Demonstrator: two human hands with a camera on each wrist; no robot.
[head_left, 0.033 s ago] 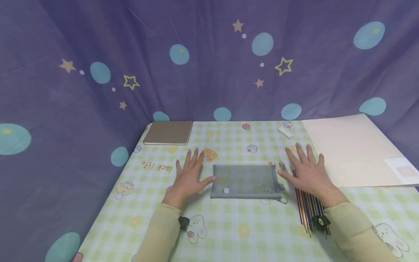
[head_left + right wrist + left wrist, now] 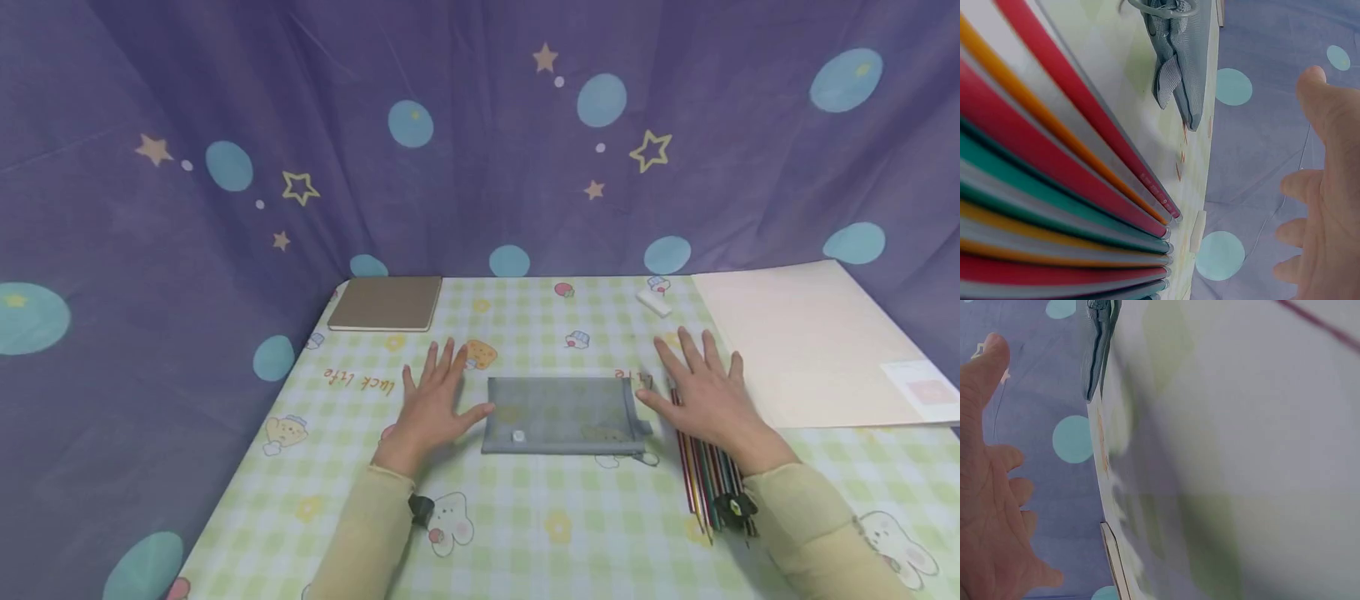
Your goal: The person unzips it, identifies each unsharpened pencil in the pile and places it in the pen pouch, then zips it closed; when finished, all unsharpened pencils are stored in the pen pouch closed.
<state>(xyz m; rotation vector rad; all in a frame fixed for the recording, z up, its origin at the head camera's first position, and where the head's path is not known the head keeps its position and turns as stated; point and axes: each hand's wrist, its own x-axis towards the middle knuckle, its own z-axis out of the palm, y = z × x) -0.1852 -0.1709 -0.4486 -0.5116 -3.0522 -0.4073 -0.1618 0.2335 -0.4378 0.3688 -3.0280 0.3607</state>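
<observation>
A grey mesh zip pouch (image 2: 562, 412) lies flat in the middle of the table, its zipper end toward the right. Just left of it my left hand (image 2: 435, 407) is spread with nothing in it, the thumb tip at the pouch's left edge. In the left wrist view that hand (image 2: 991, 512) hovers over the tabletop. My right hand (image 2: 708, 400) is spread too and holds nothing, raised above a bundle of colored pencils (image 2: 701, 483). The right wrist view shows the pencils (image 2: 1079, 206) side by side, with the pouch (image 2: 1188, 69) beyond them.
A brown notebook (image 2: 386, 304) sits at the back left. The white eraser (image 2: 654, 303) is at the back right, near a large cream folder or board (image 2: 810, 350) with a pale label (image 2: 926, 390). A purple curtain (image 2: 480, 150) hangs behind the checkered tablecloth (image 2: 525, 517).
</observation>
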